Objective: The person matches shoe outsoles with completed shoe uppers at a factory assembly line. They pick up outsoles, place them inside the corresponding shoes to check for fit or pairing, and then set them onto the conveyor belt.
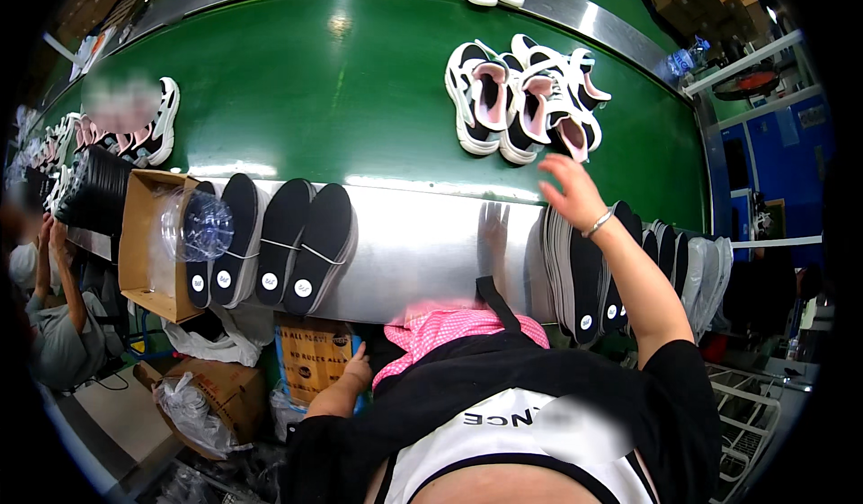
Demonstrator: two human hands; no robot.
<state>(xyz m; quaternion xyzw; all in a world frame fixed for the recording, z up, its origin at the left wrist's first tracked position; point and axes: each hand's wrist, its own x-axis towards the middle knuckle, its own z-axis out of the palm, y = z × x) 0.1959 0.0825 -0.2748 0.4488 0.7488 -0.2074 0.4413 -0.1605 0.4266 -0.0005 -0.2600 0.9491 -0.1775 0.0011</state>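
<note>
My right hand point(573, 195) reaches over the steel ledge to the green belt, fingers apart and holding nothing. Just beyond its fingertips stands a cluster of black, white and pink sneakers point(485, 99); I see a small space between them and the hand. My left hand point(357, 369) is low at my side, beside an orange-brown printed box point(315, 356) with blue edges. Most of its fingers are hidden, so its grip cannot be made out. Under my right forearm lie stacks of black insoles point(575, 279) with round white labels.
Banded black insole bundles point(288, 243) lie on the steel ledge point(404, 252) at left, next to an open cardboard box point(148, 243) and a clear plastic bottle point(202, 225). More sneakers point(162, 122) sit on the belt point(297, 81) at left. Another person's hands point(52, 232) show far left.
</note>
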